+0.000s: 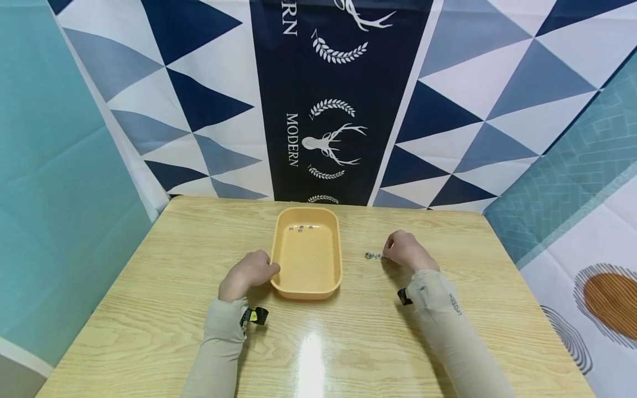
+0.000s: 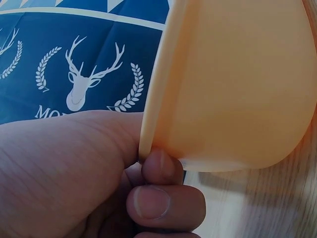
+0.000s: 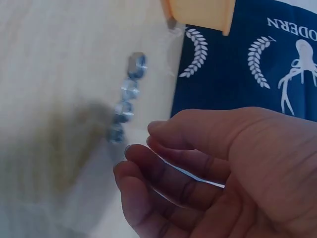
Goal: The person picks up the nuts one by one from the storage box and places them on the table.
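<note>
A: Head: left hand (image 1: pixel 249 273) pinches orange rounded-rectangular plastic tray (image 1: pixel 306 268) at near left, probably steadying it. Small silvery metal nuts (image 1: pixel 369 256) lined up right of it.
B: Left wrist: same pinch, clear.
A: Right wrist: right hand (image 3: pixel 247 163) loosely bent, nothing visibly held, beside nuts. Row probably eases picking.

Beige sleeves (image 1: pixel 221 337), dark lettering (image 1: pixel 455 304) on the right, black wrist devices (image 1: pixel 405 297), perhaps a yellow-green label (image 1: pixel 254 316) on one
</note>
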Motion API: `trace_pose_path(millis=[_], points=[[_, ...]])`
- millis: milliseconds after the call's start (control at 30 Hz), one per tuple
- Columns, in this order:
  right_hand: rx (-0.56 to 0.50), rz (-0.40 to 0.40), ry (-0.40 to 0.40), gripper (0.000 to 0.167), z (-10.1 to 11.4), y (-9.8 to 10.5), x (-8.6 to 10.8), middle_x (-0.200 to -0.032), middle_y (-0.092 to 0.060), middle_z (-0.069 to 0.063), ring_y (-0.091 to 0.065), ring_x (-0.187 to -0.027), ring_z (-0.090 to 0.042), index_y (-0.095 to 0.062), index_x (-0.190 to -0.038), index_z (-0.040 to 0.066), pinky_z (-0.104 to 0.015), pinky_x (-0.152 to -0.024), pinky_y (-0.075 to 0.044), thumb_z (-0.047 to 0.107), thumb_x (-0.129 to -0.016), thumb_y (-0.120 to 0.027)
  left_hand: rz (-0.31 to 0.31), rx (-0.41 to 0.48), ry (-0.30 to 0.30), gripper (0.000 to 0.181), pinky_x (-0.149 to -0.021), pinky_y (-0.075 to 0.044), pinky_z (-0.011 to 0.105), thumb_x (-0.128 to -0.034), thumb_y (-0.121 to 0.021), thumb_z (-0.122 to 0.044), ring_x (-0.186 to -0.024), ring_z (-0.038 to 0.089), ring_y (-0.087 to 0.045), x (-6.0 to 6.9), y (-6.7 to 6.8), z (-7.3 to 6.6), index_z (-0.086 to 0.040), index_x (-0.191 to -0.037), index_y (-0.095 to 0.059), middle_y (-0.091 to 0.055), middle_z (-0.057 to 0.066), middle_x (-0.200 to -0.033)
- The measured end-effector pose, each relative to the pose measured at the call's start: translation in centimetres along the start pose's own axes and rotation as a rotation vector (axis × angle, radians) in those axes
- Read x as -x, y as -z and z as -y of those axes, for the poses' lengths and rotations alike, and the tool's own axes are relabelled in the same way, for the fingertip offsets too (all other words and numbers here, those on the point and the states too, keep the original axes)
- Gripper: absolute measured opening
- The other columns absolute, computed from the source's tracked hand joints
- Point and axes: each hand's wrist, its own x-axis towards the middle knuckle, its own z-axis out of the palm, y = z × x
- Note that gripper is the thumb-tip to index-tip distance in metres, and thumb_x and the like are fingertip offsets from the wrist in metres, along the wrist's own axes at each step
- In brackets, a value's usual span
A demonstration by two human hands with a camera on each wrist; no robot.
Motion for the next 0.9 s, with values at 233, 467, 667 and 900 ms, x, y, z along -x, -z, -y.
trace_pose_path(millis=[233, 467, 667, 900], points=[[-0.108, -0.022, 0.02, 0.017, 0.9, 2.0, -0.1, -0.08, -0.07, -0.016, -0.06, -0.058, -0.017, -0.067, -0.099, -0.001, -0.03, -0.057, -0.049, 0.015, -0.097, -0.06, 0.007, -0.001, 0.0, 0.032, -0.049, -0.029, 0.027, -0.0923, -0.052, -0.023, -0.05, 0.013, -0.031, 0.0, 0.1, -0.2, -0.016, -0.063, -0.041, -0.037, -0.002, -0.058], [-0.249, -0.036, 0.027, 0.027, 0.5, 2.5, -2.0, -0.095, -0.07, -0.023, -0.07, -0.081, -0.036, -0.066, -0.11, 0.0, -0.043, -0.074, -0.061, 0.024, -0.098, -0.064, 0.007, 0.002, 0.007, 0.032, -0.05, -0.03, 0.028, -0.0935, -0.052, -0.024, -0.05, 0.014, -0.032, 0.1, 0.0, -0.2, -0.015, -0.064, -0.042, -0.038, -0.002, -0.058], [-0.383, -0.045, -0.006, 0.035, 0.1, 2.6, -3.5, -0.109, -0.069, -0.025, -0.071, -0.088, -0.036, -0.063, -0.12, -0.001, -0.044, -0.079, -0.061, 0.026, -0.099, -0.065, 0.008, -0.002, 0.002, 0.033, -0.049, -0.03, 0.028, -0.0936, -0.052, -0.024, -0.05, 0.014, -0.033, 0.1, 0.0, -0.2, -0.015, -0.064, -0.042, -0.039, -0.001, -0.058], [-0.465, -0.045, -0.043, 0.04, 1.1, 3.1, -5.3, -0.118, -0.067, -0.026, -0.071, -0.095, -0.036, -0.059, -0.128, -0.002, -0.047, -0.086, -0.059, 0.025, -0.099, -0.064, 0.019, 0.01, 0.018, 0.032, -0.049, -0.031, 0.027, -0.0946, -0.052, -0.024, -0.05, 0.013, -0.033, 0.0, 0.0, 0.0, -0.015, -0.065, -0.044, -0.04, -0.002, -0.058]])
